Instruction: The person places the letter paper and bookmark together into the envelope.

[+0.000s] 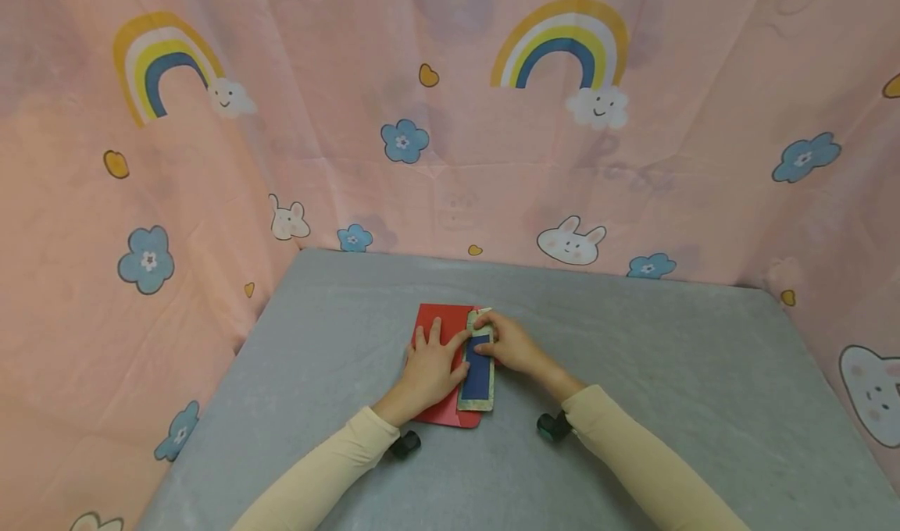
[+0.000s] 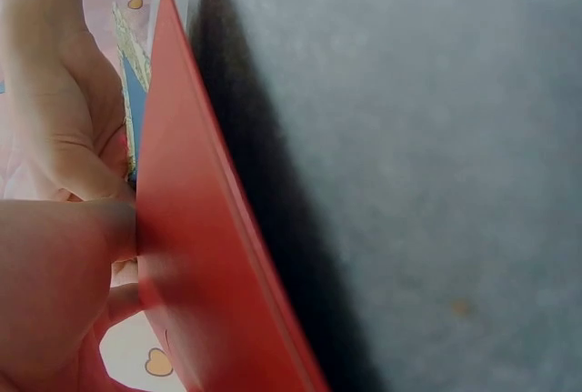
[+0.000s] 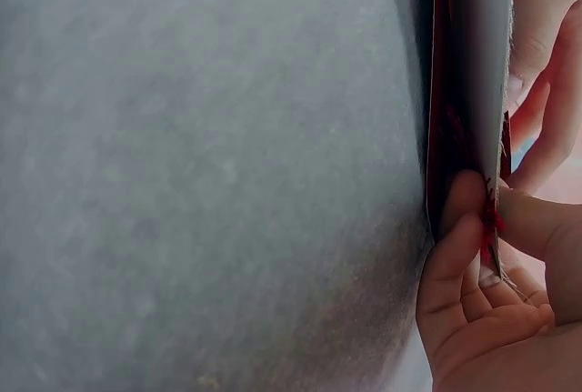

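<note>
A flat red folder (image 1: 437, 412), its exact kind unclear, lies on the grey table. Along its right side is a narrow bookmark (image 1: 478, 383) with a dark blue middle and a pale patterned border. My left hand (image 1: 426, 371) rests spread on the folder, thumb and index finger at the bookmark's left edge. With thumb and fingers, my right hand (image 1: 516, 347) pinches the bookmark near its far end. Red thread (image 3: 492, 219) shows at that pinch in the right wrist view, beside the bookmark's pale back (image 3: 482, 55). The left wrist view shows the folder (image 2: 195, 246) edge-on.
Grey cloth covers the table (image 1: 668, 359). A pink curtain (image 1: 464, 179) printed with rainbows, flowers and rabbits borders it at the back and sides. Small black devices (image 1: 405, 444) sit under both wrists.
</note>
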The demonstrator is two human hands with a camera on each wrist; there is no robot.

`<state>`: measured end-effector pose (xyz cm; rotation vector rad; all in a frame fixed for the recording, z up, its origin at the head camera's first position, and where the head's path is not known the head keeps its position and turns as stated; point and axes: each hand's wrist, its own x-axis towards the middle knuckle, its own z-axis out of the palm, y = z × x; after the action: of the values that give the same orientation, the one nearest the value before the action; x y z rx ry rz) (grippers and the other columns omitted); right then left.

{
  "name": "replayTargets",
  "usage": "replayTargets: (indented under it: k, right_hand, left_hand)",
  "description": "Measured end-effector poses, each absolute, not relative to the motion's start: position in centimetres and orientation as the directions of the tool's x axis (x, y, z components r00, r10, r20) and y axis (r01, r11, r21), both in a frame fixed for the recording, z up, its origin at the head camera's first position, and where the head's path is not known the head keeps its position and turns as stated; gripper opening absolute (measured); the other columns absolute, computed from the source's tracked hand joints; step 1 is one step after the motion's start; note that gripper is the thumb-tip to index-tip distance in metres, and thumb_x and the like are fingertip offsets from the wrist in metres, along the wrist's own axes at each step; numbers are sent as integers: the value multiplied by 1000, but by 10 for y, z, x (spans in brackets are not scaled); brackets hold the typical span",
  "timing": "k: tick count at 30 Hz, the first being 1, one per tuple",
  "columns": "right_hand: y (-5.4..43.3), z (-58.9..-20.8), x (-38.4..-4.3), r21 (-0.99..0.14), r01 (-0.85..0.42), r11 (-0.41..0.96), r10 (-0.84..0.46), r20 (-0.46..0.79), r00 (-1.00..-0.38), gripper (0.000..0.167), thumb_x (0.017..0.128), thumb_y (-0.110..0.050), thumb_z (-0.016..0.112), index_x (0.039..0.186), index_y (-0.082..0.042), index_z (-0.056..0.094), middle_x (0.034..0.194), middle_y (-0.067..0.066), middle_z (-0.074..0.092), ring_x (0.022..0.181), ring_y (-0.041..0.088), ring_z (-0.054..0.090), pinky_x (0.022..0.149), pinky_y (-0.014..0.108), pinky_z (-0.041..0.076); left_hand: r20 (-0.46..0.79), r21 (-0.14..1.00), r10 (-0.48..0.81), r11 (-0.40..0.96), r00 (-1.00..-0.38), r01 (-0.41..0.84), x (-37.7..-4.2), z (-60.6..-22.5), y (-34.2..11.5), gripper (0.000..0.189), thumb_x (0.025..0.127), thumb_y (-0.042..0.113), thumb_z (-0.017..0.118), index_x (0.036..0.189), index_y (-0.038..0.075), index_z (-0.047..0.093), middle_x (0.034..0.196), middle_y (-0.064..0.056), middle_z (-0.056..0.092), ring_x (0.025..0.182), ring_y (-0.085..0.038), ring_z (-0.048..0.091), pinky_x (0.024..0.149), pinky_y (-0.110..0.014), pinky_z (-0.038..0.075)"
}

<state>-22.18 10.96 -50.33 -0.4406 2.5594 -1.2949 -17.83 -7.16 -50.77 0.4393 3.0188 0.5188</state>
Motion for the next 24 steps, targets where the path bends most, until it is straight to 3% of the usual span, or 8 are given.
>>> replayTargets:
  k: [8, 16, 21, 24]
  right_hand:
    - [106, -502, -221, -806, -140, 575, -358, -94, -929, 35, 85, -4, 74, 116, -1, 56, 61, -2, 46, 53, 9, 46, 53, 24, 40]
    - [106, -503, -219, -767, -177, 617, -337, -54, -940, 35, 85, -8, 76, 117, -6, 61, 68, 3, 49, 58, 13, 44, 56, 26, 38]
    - [105, -504, -217, -735, -196, 650, -321, -30, -947, 35, 84, -12, 77, 117, -9, 66, 90, 10, 65, 66, 15, 45, 64, 27, 38]
    - [104, -504, -216, -716, -200, 669, -313, -28, -949, 37, 84, -13, 78, 119, -9, 66, 94, 13, 68, 64, 15, 48, 65, 28, 42]
  left_hand:
    - [5, 332, 279, 905, -960, 265, -178, -507, -72, 56, 93, 39, 65, 146, 31, 47, 156, -29, 33, 138, -61, 32, 101, -73, 37]
    - [0, 325, 280, 908, -960, 264, -178, -507, -72, 57, 94, 40, 65, 147, 31, 47, 156, -29, 33, 138, -61, 32, 101, -72, 37]
    - [-7, 327, 276, 909, -961, 259, -178, -507, -71, 57, 94, 41, 65, 147, 31, 47, 156, -29, 32, 138, -60, 32, 102, -72, 37]
    - [-2, 323, 280, 909, -960, 264, -178, -507, -72, 57, 93, 41, 65, 146, 31, 47, 156, -29, 33, 138, -61, 33, 101, -72, 37]
